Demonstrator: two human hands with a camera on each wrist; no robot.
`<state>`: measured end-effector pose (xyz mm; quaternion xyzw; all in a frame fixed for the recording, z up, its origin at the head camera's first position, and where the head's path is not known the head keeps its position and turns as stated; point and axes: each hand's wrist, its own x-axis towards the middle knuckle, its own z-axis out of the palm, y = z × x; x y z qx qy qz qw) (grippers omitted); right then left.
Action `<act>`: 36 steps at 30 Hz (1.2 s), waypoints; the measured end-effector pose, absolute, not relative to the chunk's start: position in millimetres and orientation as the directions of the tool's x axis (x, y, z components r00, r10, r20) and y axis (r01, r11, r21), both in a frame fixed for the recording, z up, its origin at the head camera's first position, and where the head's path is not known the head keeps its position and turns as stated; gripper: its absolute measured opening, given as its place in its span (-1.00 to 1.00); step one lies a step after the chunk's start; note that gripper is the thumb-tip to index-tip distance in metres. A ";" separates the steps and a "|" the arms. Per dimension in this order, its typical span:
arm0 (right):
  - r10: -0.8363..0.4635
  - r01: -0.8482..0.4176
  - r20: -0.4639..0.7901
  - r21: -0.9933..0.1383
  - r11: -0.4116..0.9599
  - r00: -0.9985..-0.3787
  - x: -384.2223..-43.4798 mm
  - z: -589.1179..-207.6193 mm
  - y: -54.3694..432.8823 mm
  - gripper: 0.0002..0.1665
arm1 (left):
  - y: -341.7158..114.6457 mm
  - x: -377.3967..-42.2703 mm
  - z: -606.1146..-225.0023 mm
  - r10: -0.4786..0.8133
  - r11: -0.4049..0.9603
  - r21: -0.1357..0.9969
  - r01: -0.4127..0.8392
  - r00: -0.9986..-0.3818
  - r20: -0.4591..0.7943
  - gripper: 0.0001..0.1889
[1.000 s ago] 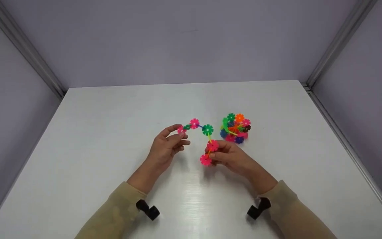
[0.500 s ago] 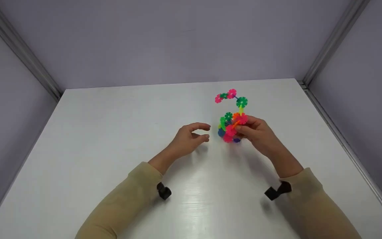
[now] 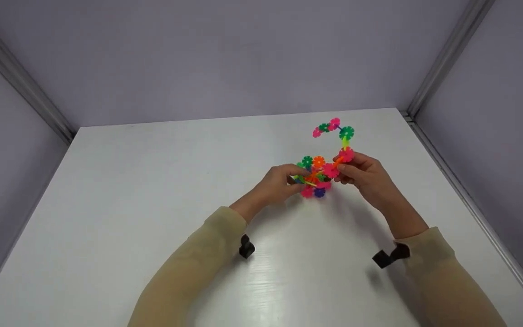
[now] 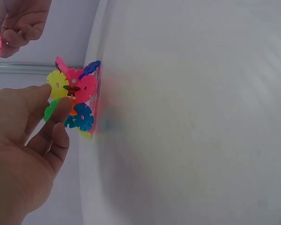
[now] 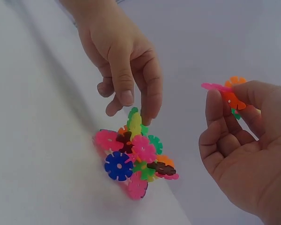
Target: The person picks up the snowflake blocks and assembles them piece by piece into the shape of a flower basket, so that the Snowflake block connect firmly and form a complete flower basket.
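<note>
My right hand (image 3: 370, 181) pinches the lower end of a curved chain of flower-shaped interlocking discs (image 3: 346, 133), between thumb and forefinger. Pink, green, yellow and orange discs make up the chain, which arcs up and to the left above the table. A ball-like cluster of the same discs (image 3: 319, 192) sits on the tabletop. At its left side is my left hand (image 3: 276, 185), thumb and forefinger apart, fingertips right at its outer discs. In the right wrist view the left fingers (image 5: 153, 91) hang just over a yellow disc (image 5: 135, 124) of the cluster. The chain's lowest pink disc overlaps the cluster's right side in the head view.
The white table (image 3: 152, 195) meets a grey back wall (image 3: 239, 59). Side walls with metal rails (image 3: 475, 218) stand left and right. Each sleeve cuff carries a small black camera mount, such as the right one (image 3: 391, 255).
My left hand has let go of the chain's far end and moved right to the cluster. The right hand has carried the chain right and away from me, beside the cluster.
</note>
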<state>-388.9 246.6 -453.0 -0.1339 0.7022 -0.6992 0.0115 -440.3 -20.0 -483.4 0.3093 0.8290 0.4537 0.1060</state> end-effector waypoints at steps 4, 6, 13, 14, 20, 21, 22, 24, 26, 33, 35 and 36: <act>-0.208 -0.159 0.154 -0.987 0.008 -0.966 -392.3 -457.6 244.4 -0.71 | -18.5 -440.4 -488.5 0.592 0.450 0.772 0.449 -0.797 0.119 -0.76; -0.214 -0.155 0.145 -0.988 0.027 -0.966 -394.1 -460.5 242.1 -0.68 | -20.9 -439.9 -489.8 0.579 0.479 0.742 0.469 -0.804 0.135 -0.79; -0.252 -0.149 0.120 -0.984 0.098 -0.960 -397.0 -470.0 226.9 -0.66 | -39.7 -429.8 -487.0 0.526 0.544 0.663 0.515 -0.825 0.208 -0.84; -0.263 -0.146 0.114 -0.983 0.107 -0.958 -397.5 -471.8 224.0 -0.66 | -42.9 -427.1 -486.8 0.516 0.556 0.651 0.517 -0.829 0.217 -0.85; -0.314 -0.143 0.097 -0.982 0.126 -0.944 -396.2 -481.3 209.0 -0.67 | -55.6 -406.9 -485.0 0.467 0.624 0.579 0.525 -0.844 0.263 -0.86; -0.321 -0.147 0.100 -0.981 0.124 -0.942 -395.5 -482.5 206.6 -0.67 | -56.9 -403.2 -484.7 0.459 0.635 0.568 0.523 -0.847 0.266 -0.86; -0.329 -0.151 0.105 -0.981 0.119 -0.938 -394.6 -483.8 204.4 -0.68 | -58.1 -399.8 -484.5 0.453 0.646 0.559 0.520 -0.851 0.267 -0.85; -0.341 -0.162 0.115 -0.981 0.110 -0.933 -392.6 -486.0 200.0 -0.70 | -59.9 -393.0 -484.0 0.445 0.663 0.543 0.515 -0.855 0.267 -0.83; -0.351 -0.168 0.122 -0.980 0.103 -0.928 -391.3 -488.1 196.8 -0.71 | -61.5 -387.8 -483.7 0.440 0.671 0.537 0.511 -0.858 0.265 -0.80; -0.374 -0.162 0.112 -0.981 0.107 -0.921 -389.7 -489.9 190.2 -0.69 | -64.2 -383.2 -485.5 0.441 0.644 0.562 0.519 -0.852 0.282 -0.75; -0.375 -0.157 0.103 -0.981 0.115 -0.921 -389.6 -490.5 188.3 -0.67 | -64.0 -383.9 -486.8 0.443 0.639 0.566 0.521 -0.851 0.282 -0.75; -0.376 -0.154 0.099 -0.981 0.120 -0.921 -389.4 -490.6 187.1 -0.65 | -63.9 -384.4 -487.2 0.444 0.638 0.567 0.521 -0.850 0.283 -0.75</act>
